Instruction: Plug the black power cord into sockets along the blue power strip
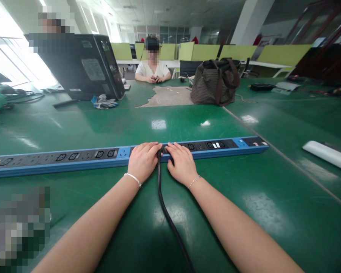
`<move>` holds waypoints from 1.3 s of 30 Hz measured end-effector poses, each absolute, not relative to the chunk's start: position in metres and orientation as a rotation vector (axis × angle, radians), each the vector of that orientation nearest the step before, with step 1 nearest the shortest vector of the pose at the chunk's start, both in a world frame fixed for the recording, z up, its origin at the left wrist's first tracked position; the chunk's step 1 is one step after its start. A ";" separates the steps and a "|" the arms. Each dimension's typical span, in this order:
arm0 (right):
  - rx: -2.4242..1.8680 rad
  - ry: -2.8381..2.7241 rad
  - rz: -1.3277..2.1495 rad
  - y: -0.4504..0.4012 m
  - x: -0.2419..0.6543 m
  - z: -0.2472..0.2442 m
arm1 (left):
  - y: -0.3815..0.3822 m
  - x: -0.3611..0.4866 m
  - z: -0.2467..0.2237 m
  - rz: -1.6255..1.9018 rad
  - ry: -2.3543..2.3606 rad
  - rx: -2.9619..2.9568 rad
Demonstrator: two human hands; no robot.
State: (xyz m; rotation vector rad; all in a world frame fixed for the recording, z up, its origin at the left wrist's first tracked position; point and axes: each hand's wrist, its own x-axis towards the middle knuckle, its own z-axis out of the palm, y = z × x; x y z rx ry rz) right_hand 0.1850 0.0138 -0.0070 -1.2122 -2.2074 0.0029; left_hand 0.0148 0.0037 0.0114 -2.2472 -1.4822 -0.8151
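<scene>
A long blue power strip [88, 157] with black sockets lies across the green table. My left hand [143, 161] rests over its middle, fingers close together and curled at the top end of a black cable [166, 212]; the plug itself is mostly hidden by the fingers. Just to the right, my right hand [182, 163] lies on the strip with its fingers slightly apart and the thumb at the front edge, holding nothing visible. From between my hands the cable runs down towards the bottom of the view.
Behind the strip are a black computer case [88, 68], gloves [104, 102] and a brown bag [213, 85]. A person [153, 70] sits across the table [125, 125]. At right lies a white bar [329, 154].
</scene>
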 end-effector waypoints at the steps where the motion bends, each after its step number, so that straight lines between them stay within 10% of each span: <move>1: -1.212 -2.202 0.003 0.014 0.185 -0.007 | 0.004 0.016 0.010 -0.815 -1.497 -2.251; 25: -1.218 -2.149 0.029 0.016 0.182 -0.005 | 0.001 0.019 0.037 -1.552 -1.298 -1.941; 39: -1.205 -2.143 0.014 0.017 0.183 -0.005 | -0.027 -0.076 0.021 -1.418 -2.195 -1.652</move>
